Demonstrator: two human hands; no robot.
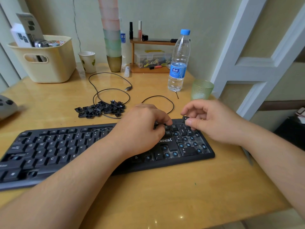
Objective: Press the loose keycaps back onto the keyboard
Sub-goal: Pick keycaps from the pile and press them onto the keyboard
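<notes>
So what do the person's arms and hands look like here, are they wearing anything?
Both forearms are bare as far as the picture shows: no sleeves in view. The left hand and the right hand wear no gloves, and no rings, watch or wristbands are visible. The nails that show look short and unpainted.

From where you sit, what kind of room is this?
Probably a home desk in a bedroom or study corner: a wooden table against a wall, a small shelf holding nail polish, and a cream storage basket beside a stack of cups.
</notes>
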